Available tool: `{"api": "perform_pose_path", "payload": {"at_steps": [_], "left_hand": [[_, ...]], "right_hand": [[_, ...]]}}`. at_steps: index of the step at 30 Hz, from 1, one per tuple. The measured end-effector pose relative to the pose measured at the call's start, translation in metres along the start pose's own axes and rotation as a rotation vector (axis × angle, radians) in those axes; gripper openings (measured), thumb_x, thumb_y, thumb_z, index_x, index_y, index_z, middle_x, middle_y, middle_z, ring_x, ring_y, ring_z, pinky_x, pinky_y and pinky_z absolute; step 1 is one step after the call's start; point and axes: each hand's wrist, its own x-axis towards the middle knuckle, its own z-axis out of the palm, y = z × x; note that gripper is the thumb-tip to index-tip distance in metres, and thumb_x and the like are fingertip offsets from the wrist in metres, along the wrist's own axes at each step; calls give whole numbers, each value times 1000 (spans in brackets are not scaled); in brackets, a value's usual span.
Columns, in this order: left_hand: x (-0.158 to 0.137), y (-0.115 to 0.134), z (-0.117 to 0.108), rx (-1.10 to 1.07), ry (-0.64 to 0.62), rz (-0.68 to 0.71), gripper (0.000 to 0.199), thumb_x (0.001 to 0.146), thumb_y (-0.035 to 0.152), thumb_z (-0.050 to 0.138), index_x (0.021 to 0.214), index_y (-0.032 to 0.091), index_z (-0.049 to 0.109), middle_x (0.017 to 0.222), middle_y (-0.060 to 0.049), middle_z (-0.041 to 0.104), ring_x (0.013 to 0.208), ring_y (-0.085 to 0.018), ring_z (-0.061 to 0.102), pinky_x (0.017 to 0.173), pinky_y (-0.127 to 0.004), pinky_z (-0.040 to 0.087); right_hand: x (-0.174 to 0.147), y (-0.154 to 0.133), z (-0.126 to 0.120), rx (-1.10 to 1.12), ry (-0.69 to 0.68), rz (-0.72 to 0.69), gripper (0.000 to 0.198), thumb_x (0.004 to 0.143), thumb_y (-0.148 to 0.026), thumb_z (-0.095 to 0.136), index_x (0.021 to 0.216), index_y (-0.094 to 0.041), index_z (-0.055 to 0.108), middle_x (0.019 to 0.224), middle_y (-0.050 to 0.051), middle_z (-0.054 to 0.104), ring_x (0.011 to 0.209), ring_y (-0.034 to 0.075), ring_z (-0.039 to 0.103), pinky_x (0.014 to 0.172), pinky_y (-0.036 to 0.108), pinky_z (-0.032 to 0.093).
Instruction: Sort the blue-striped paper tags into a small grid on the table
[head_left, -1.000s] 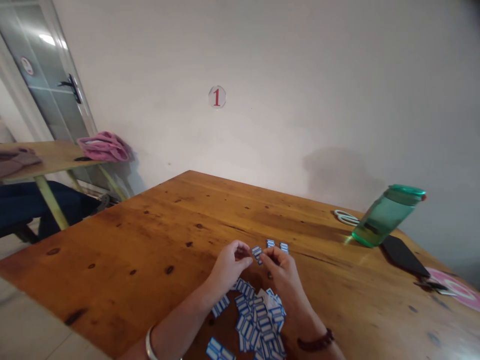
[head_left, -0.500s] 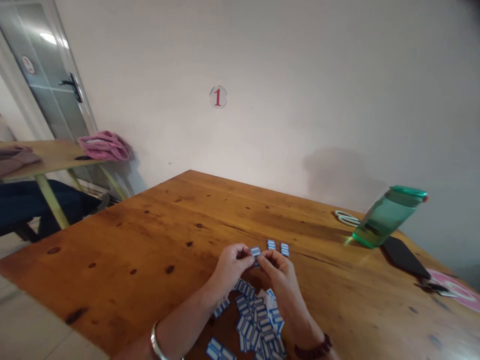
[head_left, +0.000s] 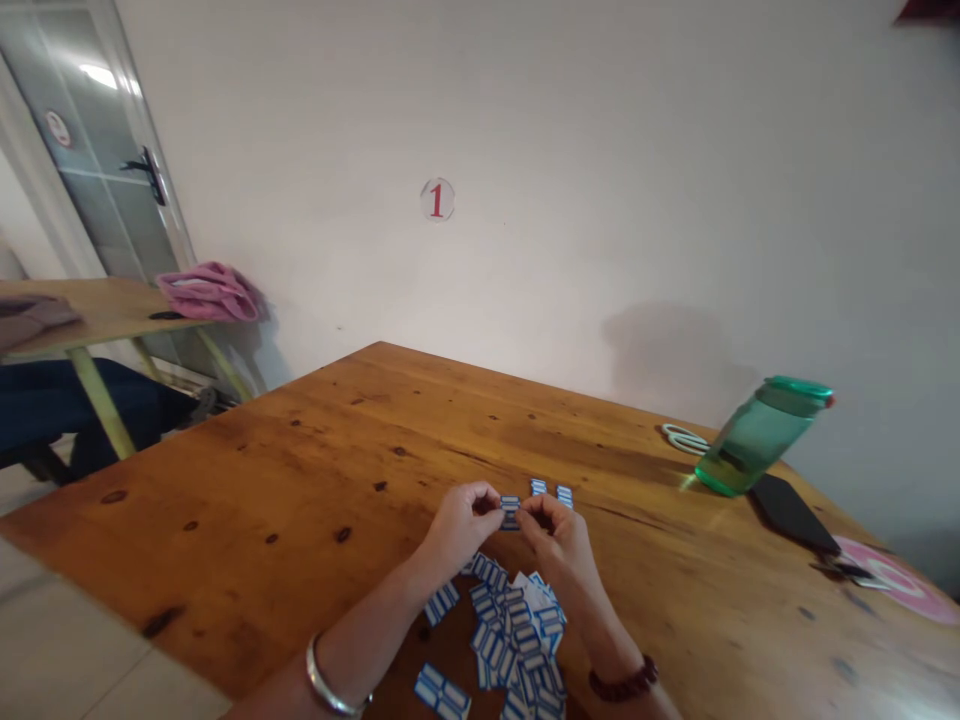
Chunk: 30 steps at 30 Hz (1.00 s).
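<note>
A small white card with blue stripes, like a sticker label point(head_left: 510, 503), sits between my two hands above the wooden table point(head_left: 262, 470). My left hand point(head_left: 463, 522) pinches its left edge with thumb and forefinger. At the right edge, my right hand point(head_left: 561, 540) pinches it the same way. Whether another label lies directly beneath it, I cannot tell. Just beyond my right fingers lie two similar labels, one left point(head_left: 538, 486) and one right point(head_left: 565, 494). Between my forearms spreads a loose, overlapping pile of labels point(head_left: 517, 640), partly hidden by my right wrist.
Some labels point(head_left: 442, 690) lie apart near my left forearm. Toward the right stand a green bottle point(head_left: 765, 435), a black flat case point(head_left: 793, 512), keys point(head_left: 847, 572), a pink round mat point(head_left: 911, 580) and a coiled white cable point(head_left: 682, 437). A wall point(head_left: 525, 280) borders the table's far side.
The label between my hands has come into line with the blue-striped patch below it. Both hands keep their pinch and have barely moved. The view has shifted slightly.
</note>
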Motion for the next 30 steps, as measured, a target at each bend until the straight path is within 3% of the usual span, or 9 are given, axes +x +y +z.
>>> {"api": "perform_pose_path", "payload": {"at_steps": [4, 10, 13, 19, 21, 23, 25, 27, 30], "left_hand": [[2, -1, -2, -85, 10, -44, 5, 59, 19, 55, 63, 16, 57, 54, 3, 54, 53, -11, 49, 54, -22, 38], [8, -7, -10, -106, 108, -111, 5, 62, 18, 51, 66, 16, 53, 57, 2, 58, 49, -11, 53, 46, -21, 38], [10, -9, -11, -116, 118, -112, 4, 62, 16, 50, 64, 16, 53, 55, 2, 58, 47, -10, 52, 45, -20, 37], [12, -11, -14, -120, 153, -81, 5, 61, 16, 50, 62, 16, 55, 55, 1, 59, 48, -10, 53, 45, -20, 38], [12, -11, -16, -117, 167, -78, 5, 62, 17, 50, 62, 16, 54, 55, 1, 59, 47, -10, 53, 44, -20, 37], [13, -12, -18, -111, 178, -77, 5, 62, 18, 49, 62, 16, 54, 54, 1, 59, 47, -10, 53, 44, -19, 37], [13, -11, -19, -104, 183, -72, 5, 62, 17, 49, 61, 16, 54, 54, 1, 59, 47, -10, 53, 44, -19, 38], [12, -11, -19, -99, 182, -64, 5, 62, 17, 50, 60, 16, 55, 54, 1, 59, 48, -10, 53, 45, -20, 38], [12, -10, -19, -92, 173, -54, 5, 62, 17, 50, 60, 17, 54, 55, 1, 59, 48, -11, 54, 46, -20, 40]], "right_hand": [[5, -2, -14, 93, 60, 136, 22, 56, -36, 62, 54, -16, 55, 45, -5, 43, 43, 7, 34, 40, 20, 25], [16, 3, -72, 83, 143, 306, 24, 47, -35, 64, 47, -17, 48, 37, -9, 33, 33, 3, 20, 34, 19, 9], [14, 9, -87, 43, 137, 381, 24, 47, -31, 63, 40, -18, 44, 33, -9, 31, 30, 2, 19, 34, 19, 6], [10, 24, -66, -18, 86, 455, 33, 58, -22, 60, 35, -19, 36, 29, -10, 27, 29, 3, 21, 32, 20, 11], [13, 27, -53, -44, 76, 478, 32, 67, -20, 59, 41, -17, 41, 34, -8, 34, 31, 4, 27, 32, 19, 19], [17, 26, -43, -77, 59, 512, 21, 78, -23, 56, 60, -13, 54, 52, -5, 51, 41, 5, 43, 39, 18, 34], [21, 25, -35, -106, 38, 543, 17, 84, -29, 51, 88, -14, 58, 82, 1, 60, 63, 9, 56, 55, 24, 47], [25, 25, -29, -128, 27, 557, 26, 85, -31, 50, 105, -17, 54, 105, 5, 57, 84, 15, 58, 70, 33, 49], [31, 30, -22, -152, 47, 542, 30, 84, -31, 51, 111, -16, 51, 111, 7, 54, 92, 18, 56, 76, 38, 48]]}}
